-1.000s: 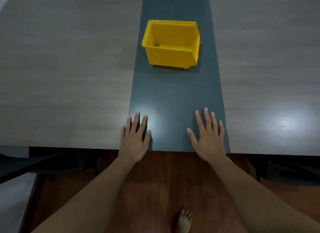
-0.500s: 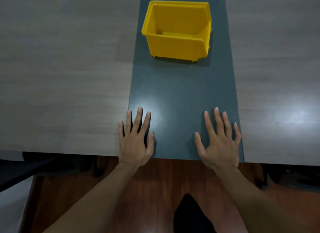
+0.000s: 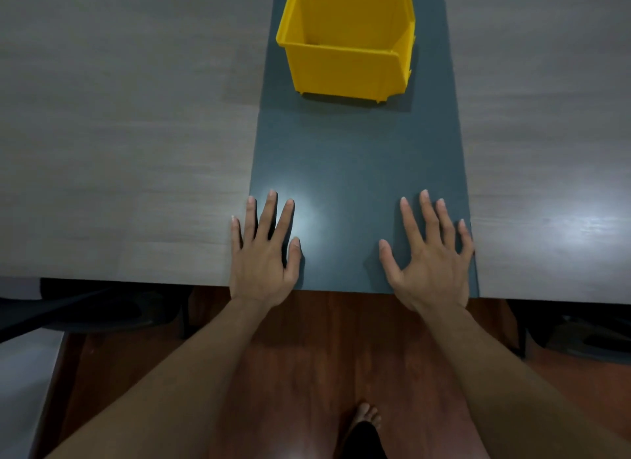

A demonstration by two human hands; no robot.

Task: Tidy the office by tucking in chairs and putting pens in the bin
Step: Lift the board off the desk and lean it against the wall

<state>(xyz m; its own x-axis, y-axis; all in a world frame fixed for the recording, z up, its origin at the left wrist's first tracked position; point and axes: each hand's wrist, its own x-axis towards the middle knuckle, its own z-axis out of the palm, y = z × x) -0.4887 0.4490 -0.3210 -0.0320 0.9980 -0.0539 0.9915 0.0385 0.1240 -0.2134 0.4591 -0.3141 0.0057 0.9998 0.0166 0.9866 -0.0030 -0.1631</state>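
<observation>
both hands lie flat and spread, holding nothing, at the lower middle of the frame: the left hand (image 3: 261, 257) straddles the seam between the grey wood table (image 3: 119, 134) and the dark centre strip (image 3: 355, 172), the right hand (image 3: 433, 260) sits on the strip by its right edge. the yellow bin (image 3: 345, 45) stands at the top centre on that strip, well apart from the hands, and looks empty, though its floor is partly hidden by the near wall. no pens show anywhere, so the main risk is a wasted search: whoever sets off without scanning the table ends may miss pens lying out of frame. dark shapes under the table edge at lower left (image 3: 102, 308) and lower right (image 3: 573, 325) are probably chairs, too dim to be sure; if one is only half tucked, the bare foot (image 3: 367, 416) at the bottom could catch it. compared with a second ago, the bin sits higher in the frame and larger, its far rim now cropped, and the fingers are spread wider.
</observation>
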